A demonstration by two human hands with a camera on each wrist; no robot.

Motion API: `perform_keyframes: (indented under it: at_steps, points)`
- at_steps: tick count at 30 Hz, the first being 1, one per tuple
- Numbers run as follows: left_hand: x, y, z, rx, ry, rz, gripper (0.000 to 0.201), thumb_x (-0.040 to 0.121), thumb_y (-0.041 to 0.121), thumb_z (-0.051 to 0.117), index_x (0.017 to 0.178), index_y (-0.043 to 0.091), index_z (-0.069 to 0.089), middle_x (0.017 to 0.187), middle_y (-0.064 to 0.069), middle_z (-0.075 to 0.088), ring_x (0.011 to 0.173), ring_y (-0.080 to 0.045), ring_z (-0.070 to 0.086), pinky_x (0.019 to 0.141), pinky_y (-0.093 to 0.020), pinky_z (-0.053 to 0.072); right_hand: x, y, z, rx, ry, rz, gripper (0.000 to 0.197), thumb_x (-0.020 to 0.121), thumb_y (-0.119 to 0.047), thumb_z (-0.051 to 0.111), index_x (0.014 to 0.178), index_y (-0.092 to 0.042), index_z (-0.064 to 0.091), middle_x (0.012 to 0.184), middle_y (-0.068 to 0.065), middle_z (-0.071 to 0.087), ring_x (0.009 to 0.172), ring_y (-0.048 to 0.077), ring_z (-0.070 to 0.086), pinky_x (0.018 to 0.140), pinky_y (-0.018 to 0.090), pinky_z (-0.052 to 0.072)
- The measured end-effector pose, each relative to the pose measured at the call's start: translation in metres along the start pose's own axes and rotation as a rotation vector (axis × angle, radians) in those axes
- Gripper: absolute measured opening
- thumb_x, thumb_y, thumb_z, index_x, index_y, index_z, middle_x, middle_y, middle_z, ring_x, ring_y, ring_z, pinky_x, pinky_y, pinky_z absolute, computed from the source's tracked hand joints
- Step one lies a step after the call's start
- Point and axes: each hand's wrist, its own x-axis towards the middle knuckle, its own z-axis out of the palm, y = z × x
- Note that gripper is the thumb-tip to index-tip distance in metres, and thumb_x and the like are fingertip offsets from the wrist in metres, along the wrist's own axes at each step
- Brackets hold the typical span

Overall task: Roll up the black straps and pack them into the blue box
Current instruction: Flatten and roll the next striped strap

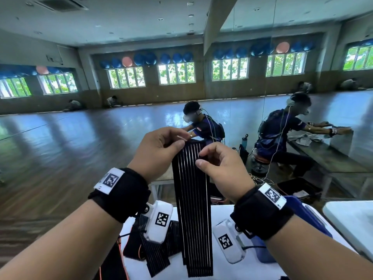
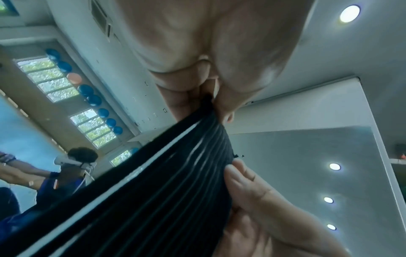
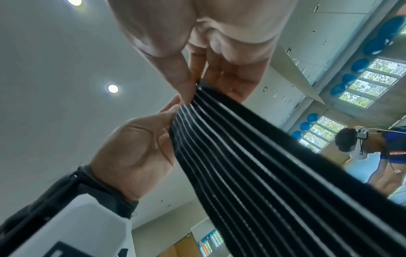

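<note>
A wide black strap [image 1: 192, 209] with thin white lines hangs straight down from my raised hands to the white table [image 1: 222, 273]. My left hand [image 1: 161, 146] pinches its top left corner. My right hand [image 1: 216, 158] pinches the top right edge a little lower. The left wrist view shows the strap [image 2: 175, 173] bunched between finger and thumb; the right wrist view shows the strap [image 3: 241, 156] fanning out from both hands' fingertips. More black straps [image 1: 153, 249] lie loose on the table under my left wrist. The blue box [image 1: 306, 221] sits at the table's right, mostly hidden by my right forearm.
A second white table [image 1: 351, 219] stands at the right. A black bin [image 1: 298, 188] sits on the floor beyond the table. Other people work in the hall ahead, one seated close by [image 1: 282, 142]. Orange and black cables [image 1: 121, 249] trail at the table's left edge.
</note>
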Motion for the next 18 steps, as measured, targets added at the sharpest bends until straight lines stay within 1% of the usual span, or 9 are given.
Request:
perform_keyframes:
  at_steps: [2,3,5,8,10,11,14,16,18]
  points:
    - [-0.005,-0.002,0.005,-0.107,0.013,-0.059,0.017,0.09,0.02,0.067,0.105,0.025,0.06,0.096,-0.013,0.076,0.088,-0.03,0.071,0.085,-0.051,0.055,-0.001,0.002,0.0,0.027,0.067,-0.021,0.02,0.086,-0.006,0.073,0.087,-0.024,0.064,0.077,-0.01,0.064,0.071,0.004,0.06,0.065,0.021,0.051]
    - [-0.01,-0.003,0.009,-0.159,-0.003,-0.086,0.021,0.093,0.019,0.066,0.105,0.025,0.051,0.099,-0.014,0.076,0.087,-0.03,0.07,0.082,-0.051,0.055,-0.001,0.002,0.0,0.048,0.104,-0.031,0.02,0.086,-0.006,0.072,0.089,-0.025,0.064,0.082,-0.007,0.065,0.076,0.006,0.062,0.071,0.025,0.054]
    - [-0.021,-0.005,0.018,-0.228,-0.061,-0.092,0.027,0.095,0.01,0.063,0.103,0.022,0.04,0.099,-0.009,0.074,0.085,-0.025,0.068,0.077,-0.049,0.054,-0.001,0.005,-0.001,0.093,0.163,-0.024,0.023,0.087,-0.01,0.07,0.09,-0.031,0.063,0.092,-0.001,0.067,0.085,0.012,0.064,0.08,0.034,0.056]
    - [-0.035,-0.012,0.032,-0.23,-0.086,-0.041,0.023,0.089,0.011,0.058,0.096,0.029,0.046,0.091,0.0,0.063,0.083,-0.017,0.059,0.075,-0.042,0.051,-0.002,0.01,0.001,0.124,0.193,0.003,0.022,0.085,-0.019,0.064,0.09,-0.04,0.059,0.102,0.002,0.064,0.093,0.018,0.063,0.089,0.046,0.055]
    - [-0.04,-0.017,0.041,-0.253,-0.056,-0.057,0.02,0.086,0.009,0.054,0.095,0.026,0.049,0.088,0.001,0.057,0.081,-0.015,0.052,0.073,-0.037,0.046,-0.004,0.012,0.004,0.14,0.167,0.008,0.021,0.083,-0.022,0.06,0.088,-0.042,0.057,0.1,0.002,0.062,0.091,0.02,0.061,0.09,0.051,0.054]
    - [-0.043,-0.018,0.045,-0.268,-0.042,-0.069,0.02,0.085,0.007,0.052,0.097,0.023,0.049,0.088,0.001,0.056,0.08,-0.015,0.051,0.073,-0.035,0.045,-0.005,0.012,0.006,0.155,0.149,0.009,0.021,0.084,-0.02,0.059,0.087,-0.041,0.056,0.097,0.001,0.061,0.089,0.018,0.06,0.088,0.05,0.053]
    - [-0.047,-0.022,0.054,-0.279,-0.021,-0.09,0.029,0.084,0.006,0.052,0.105,0.025,0.055,0.099,-0.003,0.06,0.087,-0.015,0.055,0.079,-0.039,0.049,-0.007,0.011,0.009,0.153,0.123,0.013,0.02,0.084,-0.016,0.054,0.088,-0.035,0.054,0.092,-0.004,0.059,0.085,0.014,0.057,0.083,0.044,0.051]
    - [-0.048,-0.026,0.057,-0.273,-0.017,-0.109,0.036,0.083,0.005,0.052,0.111,0.027,0.057,0.106,-0.002,0.064,0.092,-0.015,0.06,0.084,-0.042,0.052,-0.007,0.013,0.008,0.153,0.128,0.051,0.018,0.083,-0.017,0.054,0.088,-0.034,0.053,0.093,0.0,0.059,0.086,0.018,0.057,0.083,0.047,0.05]
    - [-0.047,-0.03,0.059,-0.28,-0.018,-0.126,0.041,0.085,0.0,0.051,0.117,0.025,0.057,0.109,-0.001,0.067,0.096,-0.014,0.064,0.084,-0.041,0.056,-0.01,0.016,0.006,0.151,0.135,0.077,0.018,0.081,-0.017,0.055,0.087,-0.033,0.052,0.093,0.004,0.058,0.086,0.02,0.056,0.083,0.05,0.051]
